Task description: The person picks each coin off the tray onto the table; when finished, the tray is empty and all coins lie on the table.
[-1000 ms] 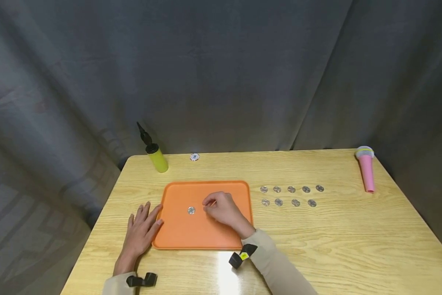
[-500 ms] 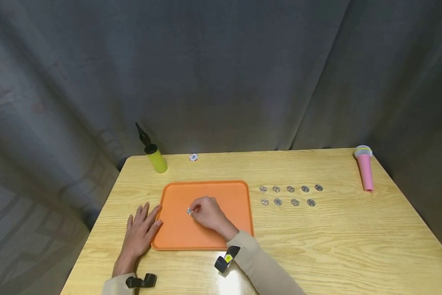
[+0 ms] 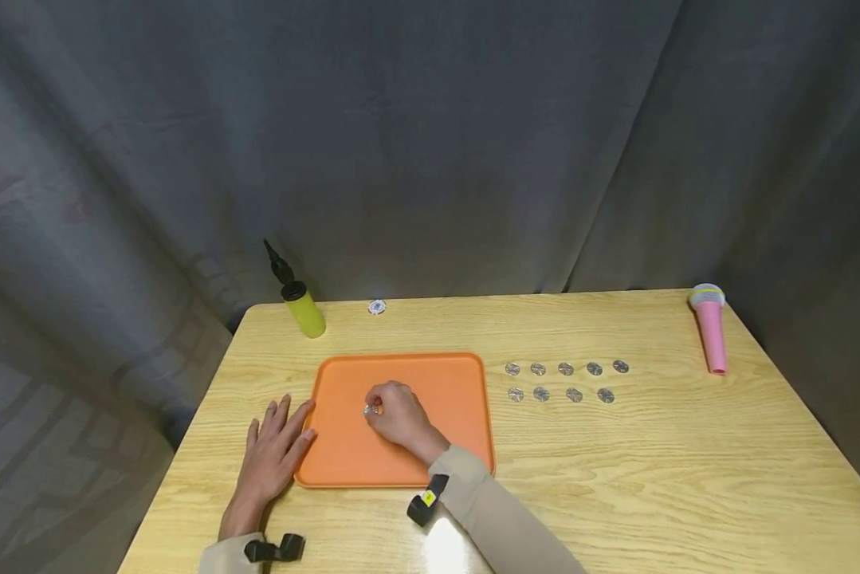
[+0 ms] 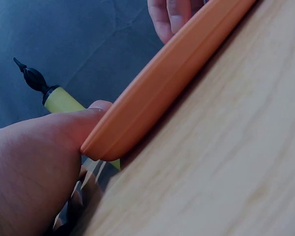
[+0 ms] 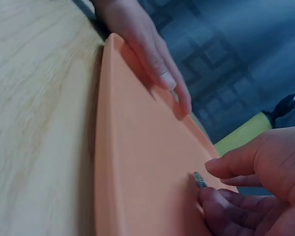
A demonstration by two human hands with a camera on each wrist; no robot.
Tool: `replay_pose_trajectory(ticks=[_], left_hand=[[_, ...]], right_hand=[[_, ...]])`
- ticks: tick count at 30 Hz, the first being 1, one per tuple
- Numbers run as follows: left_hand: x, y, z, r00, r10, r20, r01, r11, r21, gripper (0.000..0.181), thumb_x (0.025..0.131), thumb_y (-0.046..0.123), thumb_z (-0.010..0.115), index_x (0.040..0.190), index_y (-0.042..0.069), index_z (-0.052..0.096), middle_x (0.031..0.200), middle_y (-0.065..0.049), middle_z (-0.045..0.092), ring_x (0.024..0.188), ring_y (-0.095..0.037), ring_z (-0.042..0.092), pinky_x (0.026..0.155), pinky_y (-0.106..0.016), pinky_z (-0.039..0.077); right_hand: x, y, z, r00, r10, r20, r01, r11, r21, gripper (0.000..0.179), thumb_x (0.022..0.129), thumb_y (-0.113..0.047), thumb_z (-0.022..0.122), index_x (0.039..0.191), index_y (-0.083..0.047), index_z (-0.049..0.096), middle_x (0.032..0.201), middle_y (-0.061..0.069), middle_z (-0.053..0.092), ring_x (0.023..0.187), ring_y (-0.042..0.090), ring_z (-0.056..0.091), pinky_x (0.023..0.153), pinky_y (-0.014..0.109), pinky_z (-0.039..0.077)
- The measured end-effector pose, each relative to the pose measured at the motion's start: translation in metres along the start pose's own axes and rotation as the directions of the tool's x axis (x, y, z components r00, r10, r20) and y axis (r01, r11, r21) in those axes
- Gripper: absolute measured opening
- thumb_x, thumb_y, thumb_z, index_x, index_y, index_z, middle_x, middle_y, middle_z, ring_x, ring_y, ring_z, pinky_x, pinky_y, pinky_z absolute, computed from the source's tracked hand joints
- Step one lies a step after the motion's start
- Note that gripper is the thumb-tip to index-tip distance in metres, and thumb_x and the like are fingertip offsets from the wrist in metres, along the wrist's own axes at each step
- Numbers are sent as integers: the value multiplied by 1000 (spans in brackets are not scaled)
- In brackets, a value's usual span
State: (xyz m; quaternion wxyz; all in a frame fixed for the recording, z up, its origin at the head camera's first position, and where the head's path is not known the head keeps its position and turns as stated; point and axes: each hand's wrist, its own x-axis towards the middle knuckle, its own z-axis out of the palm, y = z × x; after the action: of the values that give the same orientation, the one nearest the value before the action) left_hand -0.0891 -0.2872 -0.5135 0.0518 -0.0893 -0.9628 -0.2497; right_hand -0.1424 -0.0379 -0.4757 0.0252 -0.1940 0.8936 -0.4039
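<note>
In the head view an orange tray [image 3: 430,466] lies on the wooden table. One silver coin [image 3: 367,410] is at the tray's middle, partly covered by my right hand [image 3: 401,416]. The right thumb and fingers curl round that coin [image 5: 199,180] at its edges, low over the tray, as the right wrist view shows. My left hand [image 3: 272,454] lies spread at the tray's left rim, its thumb [image 4: 101,105] and fingertips touching the edge. Several more silver coins [image 3: 540,394] lie in two rows to the right of the tray.
A yellow-green hand pump [image 3: 304,311] with a black nozzle stands at the back left. Beside it lies a poker chip [image 3: 377,306]. A pink toy microphone [image 3: 712,335] is at the far right. Dark curtains [image 3: 430,159] hang behind the table.
My right hand has moved left across the tray to the coin, and its fingers have come round it. The left hand stays at the tray's rim.
</note>
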Motion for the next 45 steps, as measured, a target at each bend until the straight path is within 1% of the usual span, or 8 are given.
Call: replay_pose_trajectory(ticks=[4, 9, 16, 22, 29, 37, 41, 45], left_hand=[[0, -1, 0, 1000, 6, -5, -6, 1000, 3, 49, 103, 35, 53, 150, 20, 48, 159, -31, 30, 147, -57, 22, 111, -76, 12], [0, 0, -1, 1000, 2, -3, -2, 1000, 3, 50, 102, 35, 54, 150, 20, 48, 160, -30, 31, 147, -57, 22, 111, -76, 12], [0, 0, 0, 1000, 4, -1, -4, 1000, -4, 50, 102, 34, 54, 150, 19, 48, 160, -30, 30, 147, -57, 22, 111, -76, 11], [0, -1, 0, 1000, -8, 15, 8, 1000, -9, 50, 103, 35, 53, 150, 20, 48, 161, -30, 28, 148, -57, 20, 112, -76, 10], [1, -1, -1, 1000, -12, 24, 12, 1000, -10, 50, 103, 35, 53, 151, 20, 47, 161, -30, 28, 148, -57, 19, 112, -76, 10], [1, 0, 0, 1000, -17, 22, 17, 1000, -8, 51, 103, 36, 53, 150, 20, 47, 161, -30, 28, 149, -56, 19, 113, -75, 9], [1, 1, 0, 1000, -14, 18, 14, 1000, -2, 50, 103, 36, 53, 150, 19, 48, 161, -30, 29, 148, -56, 20, 113, -75, 10], [1, 2, -1, 1000, -10, 12, 10, 1000, 1, 51, 103, 36, 53, 150, 19, 48, 160, -30, 29, 148, -56, 20, 113, -75, 10]], right_hand=[[2, -1, 3, 1000, 15, 7, -15, 999, -34, 17, 87, -12, 75, 103, -7, 76, 98, 6, 73, 88, 17, 66, 73, 24, 52], [4, -4, 8, 1000, 24, 18, -23, 996, -90, 21, 84, -16, 81, 103, -9, 77, 98, 4, 72, 88, 16, 67, 71, 22, 53], [2, -6, 13, 1000, 25, -2, -25, 984, -175, 14, 87, -11, 77, 101, -11, 77, 95, 3, 70, 88, 17, 70, 68, 23, 55], [1, -7, 16, 999, 48, 12, -44, 970, -238, 12, 91, -15, 75, 102, -14, 76, 94, 0, 68, 81, 14, 68, 59, 21, 52], [2, -8, 16, 996, 89, 26, -78, 955, -286, 14, 91, -18, 74, 106, -17, 75, 97, 0, 68, 81, 15, 68, 59, 24, 52], [2, -8, 16, 999, 18, -30, -28, 926, -375, 13, 89, -21, 77, 101, -16, 76, 90, -1, 70, 70, 14, 69, 48, 21, 46], [3, -8, 15, 998, 32, -57, -50, 936, -350, 12, 86, -19, 80, 97, -17, 78, 90, -1, 74, 74, 15, 72, 49, 23, 48], [4, -6, 13, 996, 74, -48, -84, 961, -262, 16, 83, -18, 82, 98, -17, 77, 95, 0, 75, 79, 17, 72, 52, 24, 50]])
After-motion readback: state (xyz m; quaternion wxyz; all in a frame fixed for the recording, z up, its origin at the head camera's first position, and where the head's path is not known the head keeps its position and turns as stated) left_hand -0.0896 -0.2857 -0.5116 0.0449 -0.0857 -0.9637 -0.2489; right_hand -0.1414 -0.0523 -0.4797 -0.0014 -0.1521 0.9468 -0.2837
